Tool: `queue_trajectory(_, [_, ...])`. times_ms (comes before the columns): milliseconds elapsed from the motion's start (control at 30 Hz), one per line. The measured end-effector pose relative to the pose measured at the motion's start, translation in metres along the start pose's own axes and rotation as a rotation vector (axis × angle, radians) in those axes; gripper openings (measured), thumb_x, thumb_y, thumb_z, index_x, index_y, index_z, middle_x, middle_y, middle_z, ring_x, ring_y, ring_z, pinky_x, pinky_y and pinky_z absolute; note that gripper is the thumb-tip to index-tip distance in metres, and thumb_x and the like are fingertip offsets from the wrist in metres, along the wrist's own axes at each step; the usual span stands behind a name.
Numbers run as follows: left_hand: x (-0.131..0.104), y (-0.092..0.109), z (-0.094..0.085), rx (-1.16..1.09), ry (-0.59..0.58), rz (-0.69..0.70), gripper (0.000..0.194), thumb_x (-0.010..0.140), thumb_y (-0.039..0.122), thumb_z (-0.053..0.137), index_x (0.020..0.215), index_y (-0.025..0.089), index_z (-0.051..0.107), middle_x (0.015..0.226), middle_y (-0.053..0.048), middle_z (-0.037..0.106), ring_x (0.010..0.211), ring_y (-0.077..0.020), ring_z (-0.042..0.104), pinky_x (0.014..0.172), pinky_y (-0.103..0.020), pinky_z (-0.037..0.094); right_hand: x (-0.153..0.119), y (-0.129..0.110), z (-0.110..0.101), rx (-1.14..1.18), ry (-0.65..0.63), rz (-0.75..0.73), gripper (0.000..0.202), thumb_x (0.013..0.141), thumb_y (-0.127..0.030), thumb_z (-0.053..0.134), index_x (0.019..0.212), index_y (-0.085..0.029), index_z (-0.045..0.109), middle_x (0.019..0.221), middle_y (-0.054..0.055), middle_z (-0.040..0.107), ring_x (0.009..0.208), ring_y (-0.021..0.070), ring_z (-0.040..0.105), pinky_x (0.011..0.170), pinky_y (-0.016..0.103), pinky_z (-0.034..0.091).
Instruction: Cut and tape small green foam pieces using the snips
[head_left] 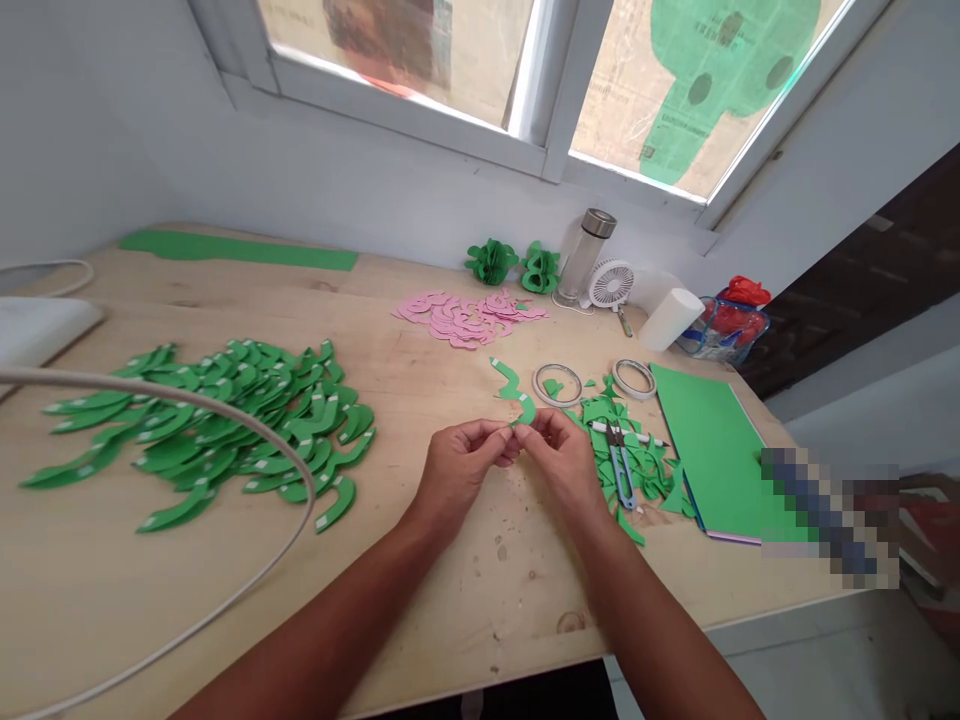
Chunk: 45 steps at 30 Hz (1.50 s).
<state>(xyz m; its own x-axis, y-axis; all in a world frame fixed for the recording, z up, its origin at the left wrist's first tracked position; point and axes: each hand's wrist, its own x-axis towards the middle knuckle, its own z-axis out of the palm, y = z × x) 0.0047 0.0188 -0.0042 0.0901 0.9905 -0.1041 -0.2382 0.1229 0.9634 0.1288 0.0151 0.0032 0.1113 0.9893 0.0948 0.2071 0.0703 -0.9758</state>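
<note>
A wavy green paper strip (pixel 507 380) with small white patches extends up from between my two hands near the middle of the table. My left hand (pixel 466 462) is closed in a pinch at the strip's lower end. My right hand (pixel 553 450) pinches the same end, its fingertips meeting those of my left hand. To the left lies a large heap of curved green paper pieces (pixel 247 420) with white patches. Green scraps (pixel 652 465) lie just right of my right hand, with blue-handled snips (pixel 621 470) and a white pen (pixel 645 437) on them.
Two tape rolls (pixel 557 384) (pixel 634 379), pink cutouts (pixel 457 318) and green folded paper shapes (pixel 491 261) lie beyond my hands. A bottle (pixel 585 255) and small fan (pixel 611 284) stand by the wall. Green sheets (pixel 724 450) are at right; a white cable (pixel 300 480) arches at left.
</note>
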Motion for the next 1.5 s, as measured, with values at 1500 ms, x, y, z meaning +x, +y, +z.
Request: queue_trajectory(1500, [0.003,0.008,-0.007,-0.202,0.06,0.014,0.03,0.064,0.03,0.069,0.088,0.014,0.063,0.074,-0.004,0.066,0.069,-0.0145,0.06,0.069,-0.029,0.048,-0.015,-0.003,0.007,-0.524,0.055,-0.396,0.011,0.08,-0.024,0.055,0.071,-0.02,0.061,0.074,0.003,0.063,0.075,0.0178,0.055,0.074,0.032,0.039])
